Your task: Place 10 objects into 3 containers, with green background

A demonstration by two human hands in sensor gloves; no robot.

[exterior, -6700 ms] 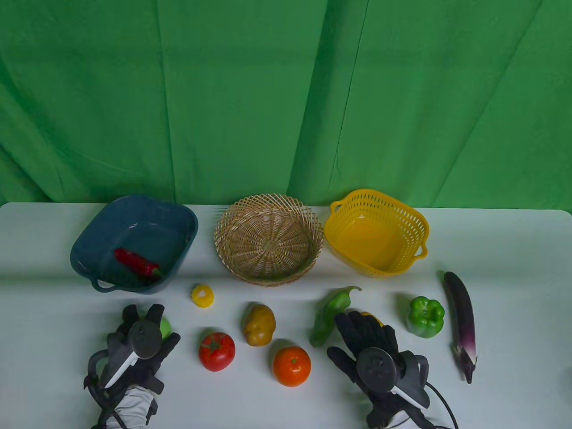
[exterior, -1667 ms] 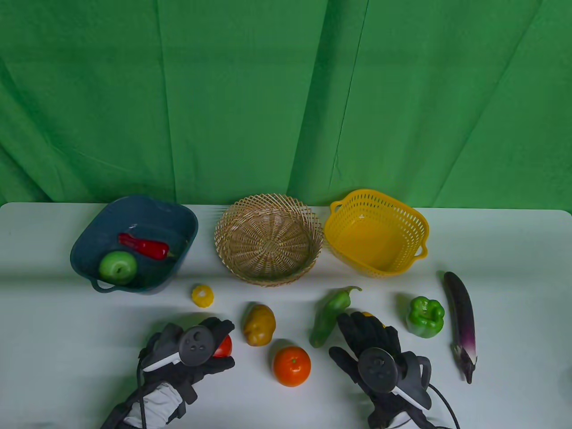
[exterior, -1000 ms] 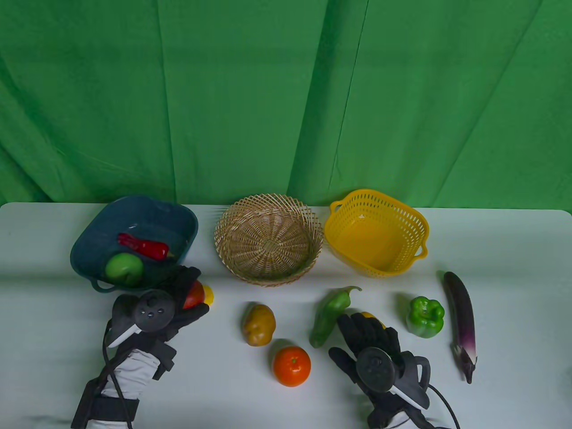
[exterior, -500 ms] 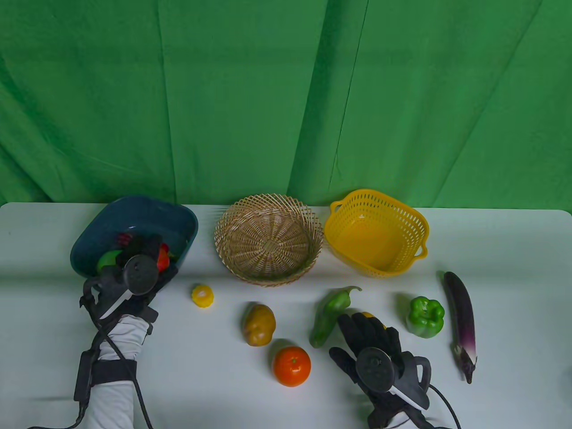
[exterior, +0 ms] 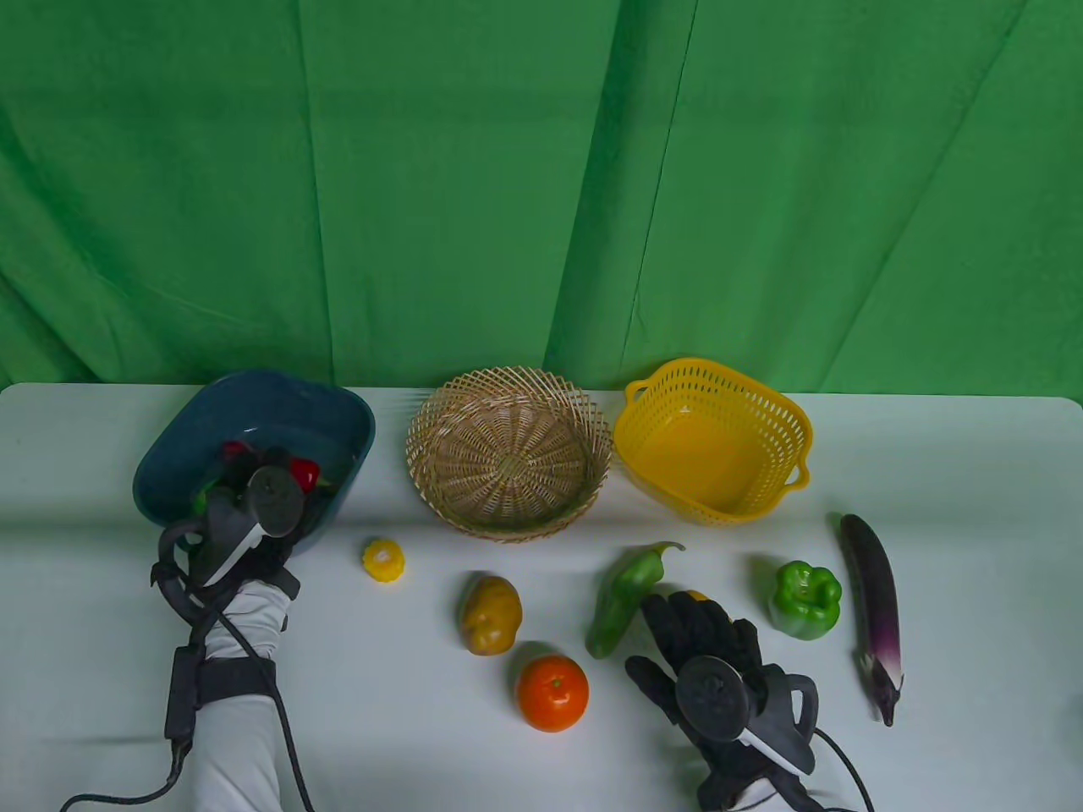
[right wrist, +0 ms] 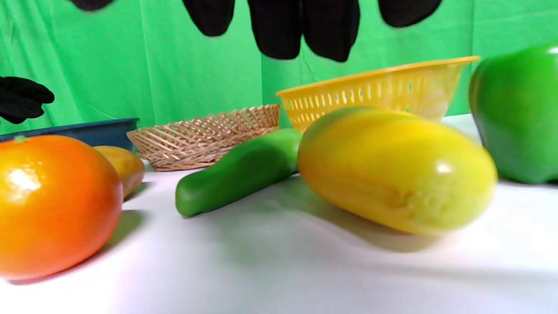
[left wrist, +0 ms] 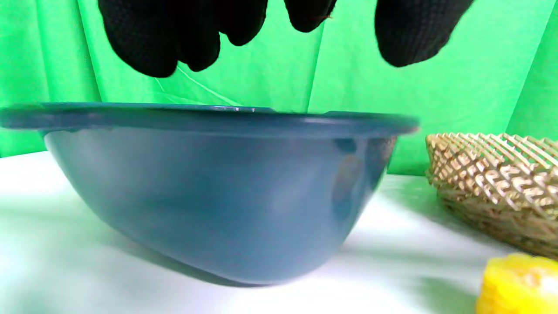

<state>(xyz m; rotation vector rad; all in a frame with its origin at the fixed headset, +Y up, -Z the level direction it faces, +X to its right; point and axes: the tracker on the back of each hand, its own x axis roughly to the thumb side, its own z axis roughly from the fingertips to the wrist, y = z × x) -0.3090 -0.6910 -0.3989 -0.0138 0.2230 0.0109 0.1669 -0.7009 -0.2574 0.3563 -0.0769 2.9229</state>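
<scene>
My left hand [exterior: 254, 475] is over the blue basin [exterior: 279, 404]. In the left wrist view its fingers [left wrist: 161, 35] hang spread and empty above the basin's rim [left wrist: 209, 117]. Bits of red [exterior: 305, 472] and green [exterior: 201, 499] show in the basin beside the hand; the tomato itself is hidden. My right hand [exterior: 695, 628] rests open over a yellow fruit [right wrist: 392, 170], fingers [right wrist: 305, 26] apart and not gripping. The wicker basket [exterior: 423, 440] and the yellow basket [exterior: 630, 427] hold nothing.
On the table lie a corn piece [exterior: 383, 560], a potato [exterior: 490, 615], an orange [exterior: 552, 693], a green chili [exterior: 622, 596], a green bell pepper [exterior: 805, 599] and an eggplant [exterior: 873, 605]. A green cloth hangs behind.
My left hand picked up the tomato, carried it left and back over the blue basin, and now shows empty fingers. A green apple went in earlier. The right hand has stayed put.
</scene>
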